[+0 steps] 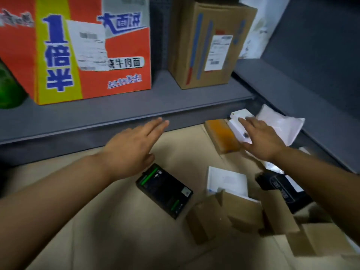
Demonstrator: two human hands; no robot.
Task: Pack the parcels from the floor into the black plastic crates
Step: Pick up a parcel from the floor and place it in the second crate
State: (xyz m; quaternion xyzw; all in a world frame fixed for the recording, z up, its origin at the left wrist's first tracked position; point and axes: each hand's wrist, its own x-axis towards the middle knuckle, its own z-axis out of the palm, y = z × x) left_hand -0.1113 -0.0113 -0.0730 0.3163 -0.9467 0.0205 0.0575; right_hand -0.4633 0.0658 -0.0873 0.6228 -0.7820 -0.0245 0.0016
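Both hands are out over the floor [109, 240] and neither holds anything. The left hand [134, 147] hovers flat with fingers straight, just above a black box with green stripes [165, 190]. The right hand [261, 137] reaches with fingers spread and relaxed over a white box [236, 129], apparently touching it, though no grip has formed.

Plenty looks left to do: the parcels lie scattered on the floor. There is an orange-topped parcel [222, 133] beside the white box, a white plastic mailer [280, 123] behind it, a flat white parcel [226, 180] nearer, several small brown cartons [243, 213], and a black package [280, 184] under the right forearm. No black crate is in view, so I cannot tell how much is packed.

The floor seems covered with flattened brown cardboard. A grey shelf [116, 112] runs across above it, carrying a large orange and yellow printed carton [81, 45] and a brown cardboard box [208, 45] with a label.
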